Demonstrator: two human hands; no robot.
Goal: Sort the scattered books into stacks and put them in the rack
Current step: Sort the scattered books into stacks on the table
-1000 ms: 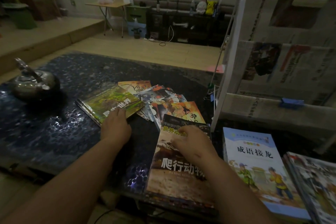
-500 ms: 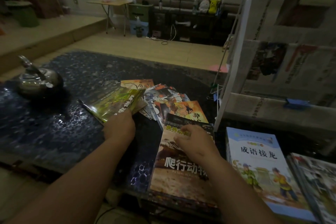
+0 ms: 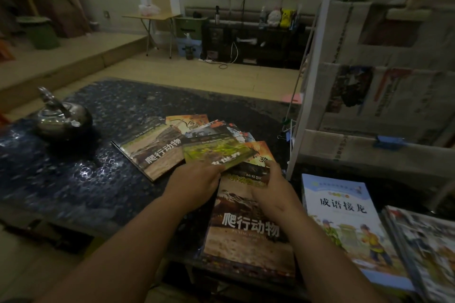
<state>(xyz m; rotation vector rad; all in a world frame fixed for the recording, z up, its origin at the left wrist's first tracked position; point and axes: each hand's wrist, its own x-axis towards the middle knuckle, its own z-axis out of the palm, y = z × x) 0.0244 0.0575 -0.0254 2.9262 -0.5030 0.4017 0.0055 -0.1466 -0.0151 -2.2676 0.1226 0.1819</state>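
Left hand (image 3: 197,181): fingers pinch near edge of green book (image 3: 216,152), lifted over scattered pile (image 3: 219,126), mid-table (image 3: 73,167). Right hand (image 3: 273,190): fingers curl on far edge of brown stack (image 3: 248,226), near side. Recommended: lower green book flat, align spines and corners, steady stack underneath.

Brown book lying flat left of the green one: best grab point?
Probably its near short edge, from the person's side: the brown book lies flat on the table, its right side overlapped by the green book, that edge bare.
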